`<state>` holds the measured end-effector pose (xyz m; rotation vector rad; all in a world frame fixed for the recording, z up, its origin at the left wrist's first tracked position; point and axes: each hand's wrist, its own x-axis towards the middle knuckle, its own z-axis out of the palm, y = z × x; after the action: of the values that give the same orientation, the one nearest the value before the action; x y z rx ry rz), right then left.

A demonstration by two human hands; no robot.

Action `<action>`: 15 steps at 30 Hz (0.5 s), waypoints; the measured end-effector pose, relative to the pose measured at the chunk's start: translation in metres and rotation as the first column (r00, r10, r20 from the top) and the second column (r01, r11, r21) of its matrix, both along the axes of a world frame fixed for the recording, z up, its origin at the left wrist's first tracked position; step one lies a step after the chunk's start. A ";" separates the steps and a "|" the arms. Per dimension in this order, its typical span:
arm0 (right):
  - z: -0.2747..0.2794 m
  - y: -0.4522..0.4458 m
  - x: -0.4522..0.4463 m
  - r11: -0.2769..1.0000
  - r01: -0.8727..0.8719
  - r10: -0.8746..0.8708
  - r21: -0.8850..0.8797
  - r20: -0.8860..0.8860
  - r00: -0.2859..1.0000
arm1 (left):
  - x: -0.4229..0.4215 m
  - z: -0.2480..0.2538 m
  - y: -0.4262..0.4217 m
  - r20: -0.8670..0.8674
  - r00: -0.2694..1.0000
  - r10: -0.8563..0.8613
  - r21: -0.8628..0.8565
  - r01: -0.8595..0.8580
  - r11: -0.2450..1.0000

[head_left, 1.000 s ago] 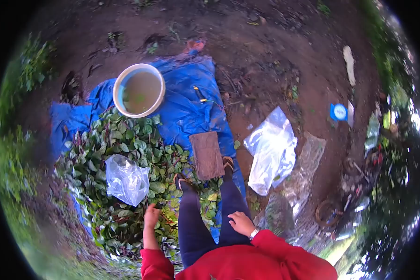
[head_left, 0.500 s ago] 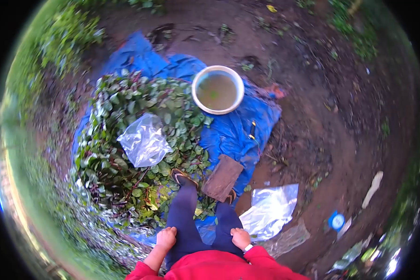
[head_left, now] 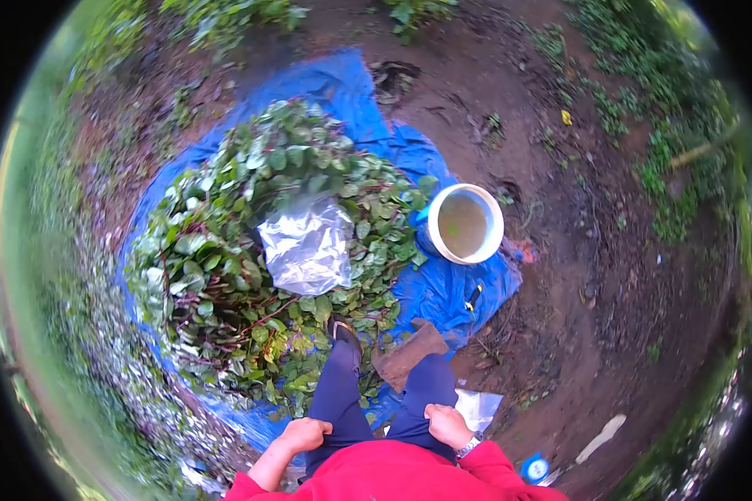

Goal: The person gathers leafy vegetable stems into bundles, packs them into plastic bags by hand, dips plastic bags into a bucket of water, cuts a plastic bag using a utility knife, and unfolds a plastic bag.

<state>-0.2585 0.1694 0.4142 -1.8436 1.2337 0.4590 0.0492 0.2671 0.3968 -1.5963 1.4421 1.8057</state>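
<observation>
My left hand [head_left: 307,436] is closed at my left thigh, fingers curled on the cloth of the dark blue trousers [head_left: 337,388]. At the other thigh my right hand [head_left: 449,426], with a watch at its wrist, pinches the trouser cloth in the same way. Beyond my feet lies a big heap of leafy greens with reddish stems [head_left: 217,242]. A clear plastic bag [head_left: 307,249] rests on top of the heap. A brown block [head_left: 408,355] sits by my right leg, partly hidden by the knee.
A blue tarp [head_left: 342,79] lies under the heap. On its right side stands a white bucket [head_left: 430,230] of murky water, with a black-and-yellow handled tool [head_left: 474,296] nearby. Another plastic bag [head_left: 479,409] and a blue round dial [head_left: 535,469] lie on the soil at right.
The view has turned left, so the heap, bucket and tarp appear further right. My right knee is bent more and now covers part of the block. Both hands stay at the thighs.
</observation>
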 end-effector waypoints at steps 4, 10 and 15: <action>0.024 -0.024 0.030 0.988 -0.154 0.153 -0.009 -0.080 0.985 | 0.003 -0.008 0.011 -0.069 0.997 0.018 -0.001 -0.018 1.000; 0.014 -0.049 0.049 0.939 -0.342 0.343 0.036 -0.192 0.920 | -0.007 -0.033 0.016 -0.149 0.981 0.123 0.010 -0.123 0.992; -0.069 -0.103 0.080 0.971 -0.241 0.238 0.008 0.117 0.964 | -0.017 -0.075 0.028 -0.286 0.875 0.390 0.187 -0.349 0.918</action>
<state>-0.1789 0.0664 0.3451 -1.9812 0.9291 0.4882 0.0324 0.2946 0.3214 -1.6583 1.1592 2.4196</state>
